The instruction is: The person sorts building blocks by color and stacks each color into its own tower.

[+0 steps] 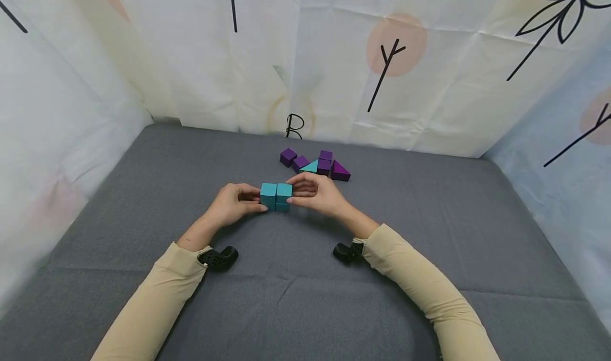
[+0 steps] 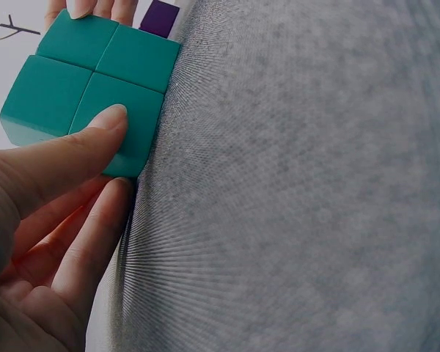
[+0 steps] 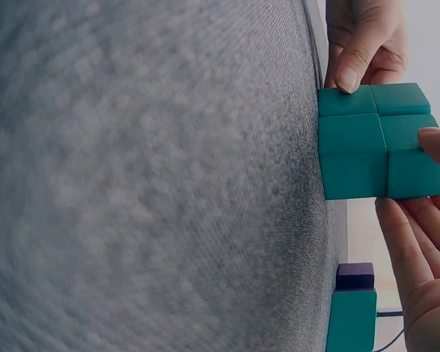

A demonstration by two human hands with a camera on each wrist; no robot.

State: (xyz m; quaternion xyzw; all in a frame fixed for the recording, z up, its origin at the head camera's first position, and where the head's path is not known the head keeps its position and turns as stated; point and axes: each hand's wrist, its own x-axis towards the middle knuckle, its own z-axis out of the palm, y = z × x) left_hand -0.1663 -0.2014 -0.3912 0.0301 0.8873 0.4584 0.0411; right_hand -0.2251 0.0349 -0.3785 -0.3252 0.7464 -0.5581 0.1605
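Teal cubes (image 1: 268,190) stand in a small block on the grey cloth, two wide and two high, as the left wrist view shows. My left hand (image 1: 230,206) grips the lower cube on the left (image 2: 143,136), thumb on its front and a fingertip at its side. From the other side my right hand (image 1: 319,194) pinches the upper cube on the right (image 3: 411,172), the thumb on one face and fingers along its outer side. The cubes' rear sides are hidden.
Behind the hands lie several purple cubes (image 1: 288,157), a purple triangular block (image 1: 340,172) and a teal triangular block (image 1: 310,167). The grey cloth (image 1: 296,318) covers the table up to a patterned white curtain (image 1: 329,85) at the back.
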